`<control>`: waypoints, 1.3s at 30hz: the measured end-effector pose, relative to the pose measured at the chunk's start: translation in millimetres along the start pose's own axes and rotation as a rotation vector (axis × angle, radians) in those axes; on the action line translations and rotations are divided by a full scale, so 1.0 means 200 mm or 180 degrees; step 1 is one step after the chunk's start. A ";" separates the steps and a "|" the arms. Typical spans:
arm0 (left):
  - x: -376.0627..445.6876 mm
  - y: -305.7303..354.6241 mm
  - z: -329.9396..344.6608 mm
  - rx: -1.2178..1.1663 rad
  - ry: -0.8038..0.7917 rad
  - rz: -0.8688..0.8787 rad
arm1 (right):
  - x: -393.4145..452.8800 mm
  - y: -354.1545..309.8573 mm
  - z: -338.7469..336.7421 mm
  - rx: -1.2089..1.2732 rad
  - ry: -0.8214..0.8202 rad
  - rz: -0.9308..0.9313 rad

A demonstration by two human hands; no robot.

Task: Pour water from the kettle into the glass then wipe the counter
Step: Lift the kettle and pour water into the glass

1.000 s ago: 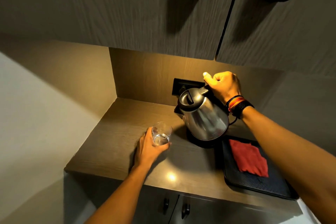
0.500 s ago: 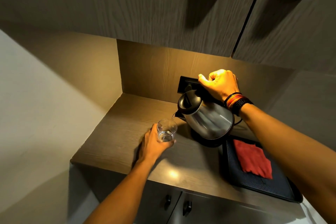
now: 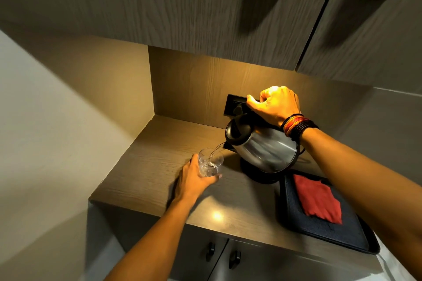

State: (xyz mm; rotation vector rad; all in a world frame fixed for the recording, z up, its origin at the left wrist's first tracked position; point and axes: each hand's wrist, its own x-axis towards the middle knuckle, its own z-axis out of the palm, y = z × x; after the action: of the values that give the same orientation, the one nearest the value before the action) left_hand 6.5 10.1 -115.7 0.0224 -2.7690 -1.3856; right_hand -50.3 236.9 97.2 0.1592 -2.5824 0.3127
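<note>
A steel kettle (image 3: 265, 146) with a black lid is tilted to the left above its black base (image 3: 255, 174). My right hand (image 3: 276, 104) grips its handle from above. A thin stream of water runs from the spout into a clear glass (image 3: 209, 164) that stands on the wooden counter (image 3: 146, 166). My left hand (image 3: 194, 180) wraps around the glass from the near side. A red cloth (image 3: 317, 201) lies folded on a dark tray (image 3: 342, 232) to the right of the kettle.
A black wall socket (image 3: 235, 107) sits on the back panel behind the kettle. Upper cabinets (image 3: 205, 7) with dark handles hang low overhead. A wall (image 3: 57, 132) closes the counter's left side. Lower cabinet doors with two knobs (image 3: 222, 254) are below the front edge.
My right hand has lifted the kettle off its base and tipped it further left; water now streams into the glass. My left hand has kept hold of the glass.
</note>
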 end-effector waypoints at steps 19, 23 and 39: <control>0.01 -0.02 0.01 -0.0004 0.0021 0.0015 | 0.04 0.07 0.07 -0.0304 -0.0192 0.0031; 0.02 -0.02 0.01 -0.0052 0.0020 0.0024 | 0.04 0.07 0.07 -0.0296 -0.0111 -0.0072; 0.01 0.00 0.00 -0.0052 0.0029 0.0001 | -0.01 0.00 0.04 0.0136 -0.0111 0.0264</control>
State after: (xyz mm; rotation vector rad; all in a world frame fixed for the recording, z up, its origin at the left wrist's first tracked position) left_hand 4.3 10.6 -116.0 0.0277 -2.7501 -1.4042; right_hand -52.0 235.0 88.8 0.0737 -2.6226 0.3991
